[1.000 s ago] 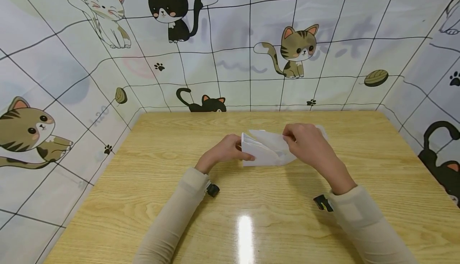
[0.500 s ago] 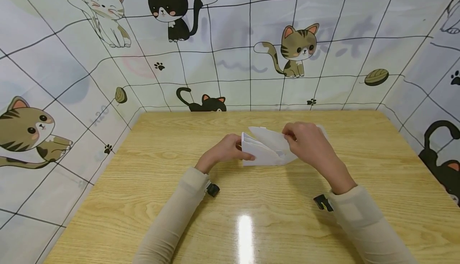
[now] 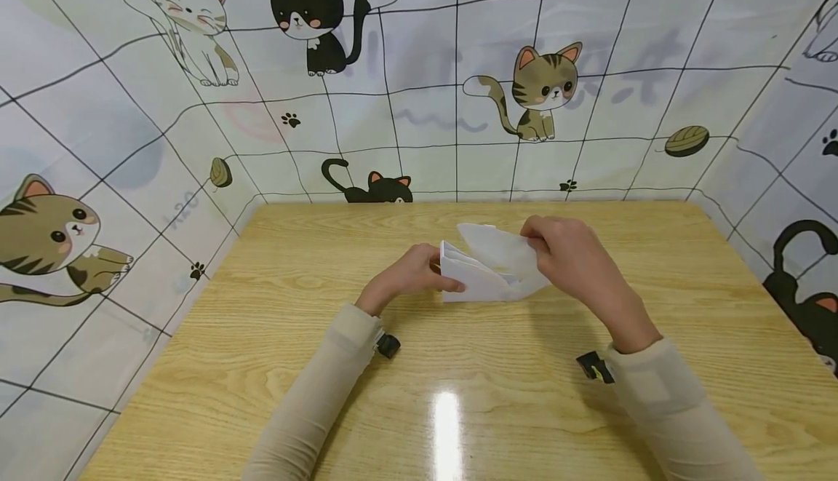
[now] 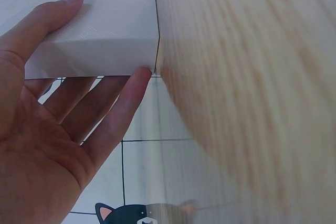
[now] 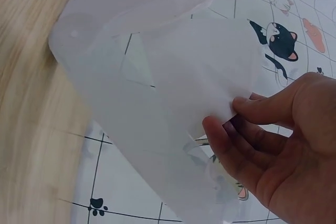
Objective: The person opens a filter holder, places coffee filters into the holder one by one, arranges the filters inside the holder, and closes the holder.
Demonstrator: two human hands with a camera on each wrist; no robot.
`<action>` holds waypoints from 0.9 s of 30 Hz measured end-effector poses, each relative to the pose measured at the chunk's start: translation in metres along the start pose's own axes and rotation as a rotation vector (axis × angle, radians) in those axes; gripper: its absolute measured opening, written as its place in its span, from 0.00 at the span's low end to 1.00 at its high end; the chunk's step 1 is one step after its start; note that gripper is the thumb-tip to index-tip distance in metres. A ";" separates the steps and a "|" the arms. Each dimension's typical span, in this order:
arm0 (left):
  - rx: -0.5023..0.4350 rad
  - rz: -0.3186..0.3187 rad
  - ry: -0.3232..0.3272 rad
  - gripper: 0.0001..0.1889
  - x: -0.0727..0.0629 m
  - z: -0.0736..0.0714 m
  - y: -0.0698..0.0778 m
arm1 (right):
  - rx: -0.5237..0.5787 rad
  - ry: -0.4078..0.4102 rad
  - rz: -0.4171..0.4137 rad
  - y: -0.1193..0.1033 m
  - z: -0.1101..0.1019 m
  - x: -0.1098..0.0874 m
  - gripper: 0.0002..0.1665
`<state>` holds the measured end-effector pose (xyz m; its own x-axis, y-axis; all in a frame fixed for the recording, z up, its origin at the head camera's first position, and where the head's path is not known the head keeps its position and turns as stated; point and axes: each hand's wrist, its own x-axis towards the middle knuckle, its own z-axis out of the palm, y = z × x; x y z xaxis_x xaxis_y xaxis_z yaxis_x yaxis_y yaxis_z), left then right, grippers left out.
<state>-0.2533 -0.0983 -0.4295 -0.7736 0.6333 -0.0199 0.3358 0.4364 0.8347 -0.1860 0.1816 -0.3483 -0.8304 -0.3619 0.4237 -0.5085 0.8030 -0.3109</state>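
Observation:
A small white plastic folder stands on its long edge on the table, with layered sheets or dividers at its upper left. My left hand grips its left end. In the left wrist view the thumb lies over the broad face of the folder and the fingers are behind its narrow side. My right hand pinches a translucent flap, raised away from the body. The right wrist view shows thumb and index finger on the edge of the flap; a round spot marks the folder's corner.
The wooden table has a light grain and a bright reflection near its front. Behind and beside it stand walls of cat-printed cloth. A small black device is strapped at the left cuff, another device at the right.
My right hand has moved slightly up and to the right, lifting the flap higher and widening the gap to the folder's body. The left hand has stayed in place.

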 end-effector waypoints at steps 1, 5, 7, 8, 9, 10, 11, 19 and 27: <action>-0.002 -0.003 -0.002 0.19 0.000 0.000 0.000 | 0.002 0.004 -0.004 -0.001 -0.002 0.000 0.10; -0.008 -0.015 -0.004 0.19 0.000 0.000 0.001 | 0.007 0.022 -0.015 -0.003 -0.010 -0.001 0.10; -0.008 -0.019 -0.005 0.19 0.000 0.000 0.002 | 0.009 0.028 -0.015 -0.004 -0.014 -0.002 0.11; -0.008 -0.020 -0.004 0.19 0.000 0.000 0.002 | 0.009 0.031 -0.015 -0.005 -0.016 -0.002 0.11; -0.007 -0.021 -0.004 0.19 0.000 0.000 0.002 | 0.010 0.036 -0.014 -0.006 -0.017 -0.003 0.11; -0.006 -0.022 -0.004 0.19 0.000 0.000 0.002 | 0.012 0.039 -0.012 -0.006 -0.019 -0.003 0.11; -0.007 -0.023 -0.005 0.19 0.000 0.000 0.002 | 0.014 0.040 -0.009 -0.006 -0.020 -0.004 0.11; -0.015 -0.012 -0.004 0.20 0.000 -0.001 0.002 | 0.019 -0.012 -0.009 -0.005 -0.012 -0.002 0.10; -0.018 0.001 -0.001 0.22 0.001 0.000 -0.001 | 0.019 -0.114 -0.033 -0.004 0.022 0.001 0.10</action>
<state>-0.2540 -0.0978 -0.4304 -0.7728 0.6344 -0.0199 0.3269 0.4247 0.8443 -0.1900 0.1675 -0.3653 -0.8332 -0.4399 0.3351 -0.5391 0.7811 -0.3150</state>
